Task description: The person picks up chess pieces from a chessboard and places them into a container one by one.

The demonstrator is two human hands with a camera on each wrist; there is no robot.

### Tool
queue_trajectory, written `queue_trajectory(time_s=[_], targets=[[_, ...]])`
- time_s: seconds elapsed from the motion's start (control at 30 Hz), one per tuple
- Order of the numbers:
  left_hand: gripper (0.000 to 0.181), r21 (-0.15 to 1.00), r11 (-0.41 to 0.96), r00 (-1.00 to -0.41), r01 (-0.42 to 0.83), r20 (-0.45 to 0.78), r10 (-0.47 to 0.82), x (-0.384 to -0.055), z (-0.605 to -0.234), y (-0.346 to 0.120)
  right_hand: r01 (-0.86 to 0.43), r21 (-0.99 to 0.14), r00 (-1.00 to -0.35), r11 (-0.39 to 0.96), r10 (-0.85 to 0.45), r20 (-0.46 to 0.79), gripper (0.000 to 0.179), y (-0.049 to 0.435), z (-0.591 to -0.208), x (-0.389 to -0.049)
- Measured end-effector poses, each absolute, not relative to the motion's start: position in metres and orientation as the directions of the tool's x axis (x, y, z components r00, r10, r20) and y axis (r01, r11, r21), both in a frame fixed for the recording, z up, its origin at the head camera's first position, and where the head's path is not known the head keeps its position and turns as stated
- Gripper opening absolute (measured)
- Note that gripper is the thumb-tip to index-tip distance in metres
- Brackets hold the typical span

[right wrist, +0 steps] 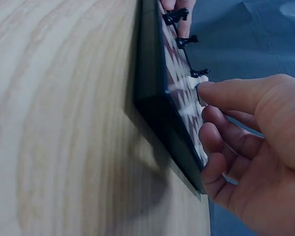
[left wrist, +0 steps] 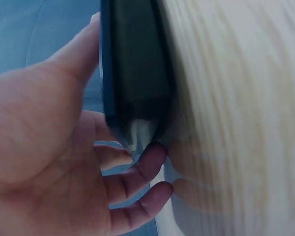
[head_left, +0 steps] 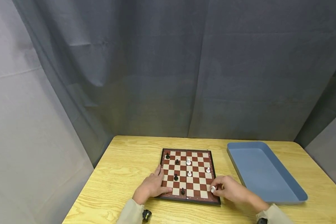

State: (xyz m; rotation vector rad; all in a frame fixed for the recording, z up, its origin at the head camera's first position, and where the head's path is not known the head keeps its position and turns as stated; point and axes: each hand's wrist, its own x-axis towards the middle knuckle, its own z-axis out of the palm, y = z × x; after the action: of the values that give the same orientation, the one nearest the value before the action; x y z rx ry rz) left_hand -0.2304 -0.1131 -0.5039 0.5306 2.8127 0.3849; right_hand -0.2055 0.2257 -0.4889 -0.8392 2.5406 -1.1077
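Observation:
A red-and-white chessboard (head_left: 196,186) with a dark frame lies on the table. At its near right corner my right hand (head_left: 230,189) pinches a white chess piece (head_left: 213,189) between thumb and fingers, low over the squares. My left hand (head_left: 152,185) rests at the near left corner, thumb laid over the frame and fingers spread along the left side. Black pieces stand on the left half, among them one (head_left: 183,191) near the left thumb. White pieces, including one (head_left: 189,174) near the middle and one (head_left: 208,170) by the right edge, stand on the right half.
A blue-grey tray (head_left: 287,174) lies to the right of the board on the wooden table (head_left: 123,165). Dark grey curtains (head_left: 162,77) hang behind the table, with a paler panel (head_left: 25,124) at the left.

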Motion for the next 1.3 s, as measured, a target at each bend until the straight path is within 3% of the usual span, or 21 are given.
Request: queue_trajectory(time_s=[0.27, 0.53, 1.3], targets=[[0.1, 0.331, 0.88, -0.893, 0.34, -0.18, 0.413, -0.23, -0.499, -0.116, -0.395, -0.724, -0.844, 0.565, -0.534, 0.044, 0.015, 0.234, -0.478, -0.214], [0.098, 0.372, 0.87, -0.884, 0.325, -0.208, 0.419, -0.228, -0.496, -0.115, -0.412, -0.731, -0.867, 0.544, -0.482, 0.129, 0.013, 0.248, -0.476, -0.224], [0.099, 0.388, 0.865, -0.882, 0.319, -0.212, 0.421, -0.231, -0.503, -0.114, -0.262, -0.745, -0.948, 0.613, -0.308, 0.08, 0.014, 0.299, -0.46, -0.268]])
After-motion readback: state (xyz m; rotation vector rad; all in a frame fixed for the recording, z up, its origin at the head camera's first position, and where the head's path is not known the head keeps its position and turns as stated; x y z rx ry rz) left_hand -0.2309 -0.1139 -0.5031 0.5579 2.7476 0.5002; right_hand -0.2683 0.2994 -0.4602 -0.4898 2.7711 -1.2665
